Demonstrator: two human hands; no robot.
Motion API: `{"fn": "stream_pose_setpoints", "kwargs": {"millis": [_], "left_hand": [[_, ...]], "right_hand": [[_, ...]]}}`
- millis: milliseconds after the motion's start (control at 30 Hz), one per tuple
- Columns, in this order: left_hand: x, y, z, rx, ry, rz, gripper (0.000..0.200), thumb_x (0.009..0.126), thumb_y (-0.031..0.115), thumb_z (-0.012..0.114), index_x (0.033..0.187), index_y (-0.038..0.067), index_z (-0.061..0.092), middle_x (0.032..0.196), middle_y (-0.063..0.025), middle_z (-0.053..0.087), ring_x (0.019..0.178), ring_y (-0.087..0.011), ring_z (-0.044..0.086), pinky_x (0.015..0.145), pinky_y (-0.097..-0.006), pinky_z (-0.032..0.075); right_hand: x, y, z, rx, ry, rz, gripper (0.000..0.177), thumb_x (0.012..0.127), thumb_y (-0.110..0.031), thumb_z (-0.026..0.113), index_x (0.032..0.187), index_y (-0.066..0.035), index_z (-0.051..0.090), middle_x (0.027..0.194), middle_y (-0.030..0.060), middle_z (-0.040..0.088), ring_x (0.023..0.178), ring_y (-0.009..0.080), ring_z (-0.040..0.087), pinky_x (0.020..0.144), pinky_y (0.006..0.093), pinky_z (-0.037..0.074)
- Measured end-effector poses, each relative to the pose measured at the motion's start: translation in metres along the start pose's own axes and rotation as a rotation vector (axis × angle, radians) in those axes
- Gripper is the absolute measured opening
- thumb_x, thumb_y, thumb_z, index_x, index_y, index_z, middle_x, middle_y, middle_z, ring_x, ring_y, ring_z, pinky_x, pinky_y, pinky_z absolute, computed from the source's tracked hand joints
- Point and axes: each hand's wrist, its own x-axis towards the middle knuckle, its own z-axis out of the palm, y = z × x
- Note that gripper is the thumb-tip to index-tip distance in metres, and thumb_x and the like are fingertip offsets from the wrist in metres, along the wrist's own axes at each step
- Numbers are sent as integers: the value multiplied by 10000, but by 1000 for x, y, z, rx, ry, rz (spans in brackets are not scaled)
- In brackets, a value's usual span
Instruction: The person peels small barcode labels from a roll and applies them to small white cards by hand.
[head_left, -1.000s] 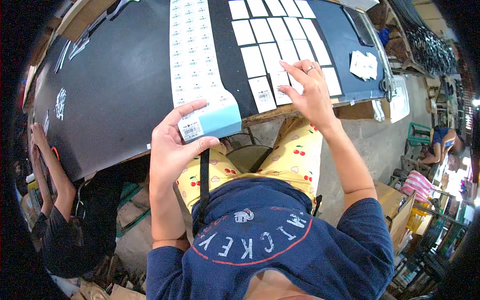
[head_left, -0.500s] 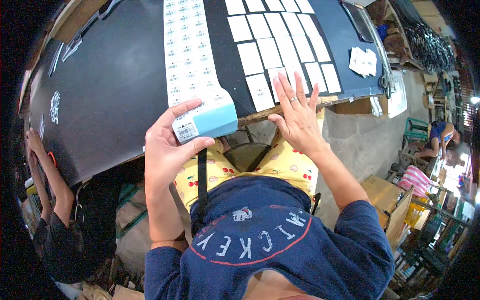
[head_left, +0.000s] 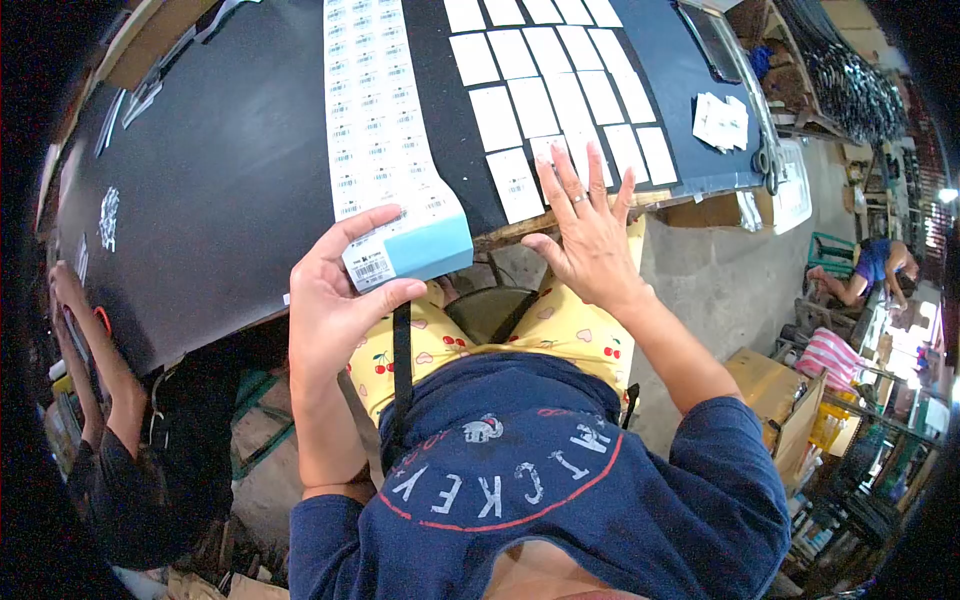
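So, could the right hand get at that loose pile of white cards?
Probably yes: the right hand rests on the near rows, and only flat cards and bare tabletop lie between it and the pile.

white barcode sticker strip (head_left: 375,110), blue-backed end lifted

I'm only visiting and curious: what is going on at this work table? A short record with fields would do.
Surface: a black table, seen from above
Left: the left hand pinches the blue-backed near end of the barcode sticker strip
Right: the right hand is open, fingers spread, fingertips over the nearest white cards
Cards: laid in rows beside the strip; the nearest bear barcodes
Aside: a small loose pile of cards at the far right
Nearby: another person at the table's left end
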Motion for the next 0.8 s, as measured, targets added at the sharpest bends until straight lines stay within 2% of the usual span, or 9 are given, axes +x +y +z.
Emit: {"fn": "stream_pose_setpoints", "kwargs": {"millis": [233,367,400,600,800], "left_hand": [[-5,3,-1,-8,9,7,594,699,-85,765,1238,-68,517,1122,-151,616,1010,-156,611,884,-267,504],[-4,1,1,-58,13,0,597,701,-84,766,1242,-67,514,1121,-145,617,1007,-154,611,878,-266,507],[-4,1,0,-59,14,-4,599,701,-82,767,1244,-66,513,1121,-144,617,1006,-153,611,877,-266,507],[-1,-2,-4,-52,13,-20,591,700,-70,773,1235,-61,522,1123,-145,615,1006,-152,609,877,-265,507],[1,-2,-3,-52,9,-49,629,666,-57,787,1238,-54,525,1166,-142,603,1041,-176,604,901,-290,494]], "right_hand": [[0,-13,-18,134,22,-62,850,897,-673,228,1468,-45,244,1557,82,179,1444,354,7,1076,637,-75],[3,-28,-14,126,-21,-79,847,898,-671,223,1472,-49,233,1558,74,175,1444,354,9,1071,640,-85],[4,-28,-9,103,-28,-70,839,896,-660,278,1472,-51,235,1559,75,172,1443,358,17,1070,647,-73],[6,-32,-1,111,-17,-43,817,875,-623,408,1470,-83,262,1559,77,174,1435,389,30,1069,657,-46],[6,-31,-1,117,-6,-40,777,874,-622,414,1468,-137,291,1557,66,185,1434,394,28,1062,665,-49]]}}
